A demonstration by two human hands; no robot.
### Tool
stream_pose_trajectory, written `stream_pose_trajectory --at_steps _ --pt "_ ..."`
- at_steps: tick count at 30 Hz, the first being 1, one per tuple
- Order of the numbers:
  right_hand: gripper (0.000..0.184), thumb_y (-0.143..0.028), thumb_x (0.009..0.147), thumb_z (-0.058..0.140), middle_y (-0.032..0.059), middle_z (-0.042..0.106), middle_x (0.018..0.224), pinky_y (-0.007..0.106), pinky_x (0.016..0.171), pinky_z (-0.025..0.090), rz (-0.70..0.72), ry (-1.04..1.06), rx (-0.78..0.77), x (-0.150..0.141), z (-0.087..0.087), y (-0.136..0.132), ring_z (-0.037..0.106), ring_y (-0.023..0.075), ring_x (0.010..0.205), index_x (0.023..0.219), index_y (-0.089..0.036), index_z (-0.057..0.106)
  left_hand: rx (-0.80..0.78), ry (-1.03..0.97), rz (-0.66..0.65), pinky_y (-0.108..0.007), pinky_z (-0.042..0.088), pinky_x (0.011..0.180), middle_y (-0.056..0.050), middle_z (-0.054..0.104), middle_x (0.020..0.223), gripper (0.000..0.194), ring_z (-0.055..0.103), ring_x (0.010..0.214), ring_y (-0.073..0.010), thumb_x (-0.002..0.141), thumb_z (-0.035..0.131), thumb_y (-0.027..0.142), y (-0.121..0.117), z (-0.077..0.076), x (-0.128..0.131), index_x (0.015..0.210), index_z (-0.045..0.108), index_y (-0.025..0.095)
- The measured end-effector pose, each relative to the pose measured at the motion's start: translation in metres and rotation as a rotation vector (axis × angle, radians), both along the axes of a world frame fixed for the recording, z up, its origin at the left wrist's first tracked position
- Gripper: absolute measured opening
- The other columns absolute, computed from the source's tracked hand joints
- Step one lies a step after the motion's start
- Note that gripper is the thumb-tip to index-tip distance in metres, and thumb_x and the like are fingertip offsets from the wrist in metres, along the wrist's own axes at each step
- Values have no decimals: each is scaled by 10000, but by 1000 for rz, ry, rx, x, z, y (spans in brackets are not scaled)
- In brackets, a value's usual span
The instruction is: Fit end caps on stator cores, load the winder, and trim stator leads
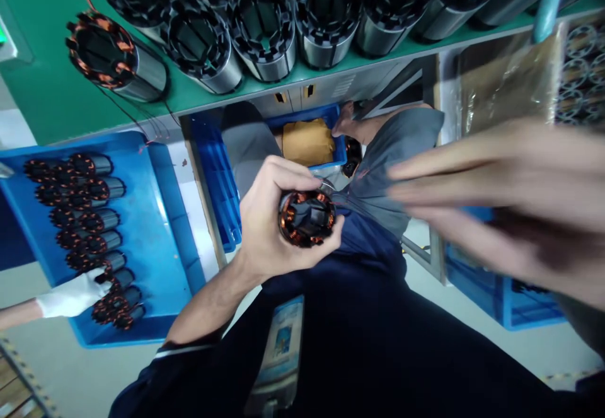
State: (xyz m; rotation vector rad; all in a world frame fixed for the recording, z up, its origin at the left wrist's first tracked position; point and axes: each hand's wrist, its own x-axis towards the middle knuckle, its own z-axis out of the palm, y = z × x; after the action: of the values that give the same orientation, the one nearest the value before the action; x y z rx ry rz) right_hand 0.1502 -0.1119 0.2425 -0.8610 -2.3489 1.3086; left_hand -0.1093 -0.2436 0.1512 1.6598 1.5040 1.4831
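Holding: left hand point(269, 216) is wrapped round a wound motor core point(306, 217), fingers curled over its top, thumb under its lower edge.
Core look: short metal cylinder, dark slotted middle, copper wire loops bunched round the end that faces the camera; a small silver bit shows at its upper right edge.
Core place: centre of view, above the person's dark lap, just below a small blue bin point(312, 137) holding a yellow cloth point(307, 142).
Core axis: long axis runs roughly toward the camera, so the wound end face shows and the barrel is mostly hidden by the palm.
Left arm: bare forearm comes up from lower left, dark sleeve pushed back near the elbow, wrist bent in toward the core.
Right hand point(510, 203): blurred, close to the lens at right; fingers stretched out flat and together, pointing left at the core, not touching it, nothing seen in it.
Shelf: green shelf point(47, 96) along the top carries a row of bare cores point(265, 33); one wound core point(116, 55) lies at its left end.
Tray: blue tray point(155, 229) at left holds a column of wound cores point(85, 229) lying on their sides.
Other person: white-gloved hand point(75, 293) reaches in from the left edge and touches the lower cores in that tray.
Right side: blue crate point(501, 298) behind the blurred hand; contents cannot be told.
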Motion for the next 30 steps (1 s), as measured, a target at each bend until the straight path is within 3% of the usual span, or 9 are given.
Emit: stream_pose_trajectory --at_steps 5,9,11,14,17,20,23,26,30 --pt "90 -319 1145 843 7 894 1031 281 828 682 251 82 -86 -29 -20 -3 832 147 835 1171 -249 894 61 72 -81 -386 672 743 -41 756 1006 725 744 949 -245 694 1135 504 6 15 1 1246 737 250" --pt "190 -404 1156 823 -16 865 871 304 695 589 274 26 -219 -20 -55 24 787 148 710 1052 -268 905 32 35 -144 -377 677 719 -32 760 1021 637 767 898 -235 723 1072 379 0 14 -1 1248 732 262" --pt "255 -459 1133 835 -3 848 805 326 645 525 220 -76 -123 -9 -61 39 733 153 641 1000 -260 920 14 107 -104 -371 666 737 -33 759 1031 571 758 896 -228 750 1022 323 -4 8 -3 1234 727 261" --pt "292 -486 1094 863 67 919 1143 358 696 538 63 -173 167 -4 -47 42 683 152 686 1267 -267 948 -15 252 -26 -370 649 778 -40 758 1059 516 738 933 -229 783 979 278 -9 2 -7 1229 718 260" --pt "608 -359 1180 640 107 693 1762 370 937 667 163 -147 122 -19 -21 17 830 232 1104 1783 -279 638 -19 303 -18 -357 638 759 -64 749 1099 511 739 976 -239 816 984 322 -9 2 -6 1247 719 254" --pt "632 -215 1161 495 119 871 1325 351 795 634 353 -204 -80 -42 -11 -7 837 230 945 1790 -147 500 -33 317 -48 -345 629 721 -85 756 1142 531 756 1024 -253 838 1002 381 -8 9 0 1274 729 251" --pt "256 -251 1194 468 -52 648 704 352 613 439 363 -253 -152 -52 -12 -11 588 180 563 1390 -195 622 -13 301 -45 -354 629 696 -64 764 1101 523 743 956 -240 805 1015 368 -6 17 6 1247 752 272" --pt "210 -332 1247 481 -80 495 667 346 584 349 326 -195 -179 -47 -6 -1 440 136 521 1048 -277 519 46 157 -21 -386 644 686 -35 774 996 546 731 880 -234 751 1053 443 -2 21 9 1201 791 280" --pt "325 -405 1285 497 -51 511 753 328 608 382 445 -111 -210 -41 10 17 437 129 599 1003 -275 594 71 -141 -21 -436 690 764 -44 848 1002 668 781 873 -253 632 1129 563 6 25 3 1175 881 262"
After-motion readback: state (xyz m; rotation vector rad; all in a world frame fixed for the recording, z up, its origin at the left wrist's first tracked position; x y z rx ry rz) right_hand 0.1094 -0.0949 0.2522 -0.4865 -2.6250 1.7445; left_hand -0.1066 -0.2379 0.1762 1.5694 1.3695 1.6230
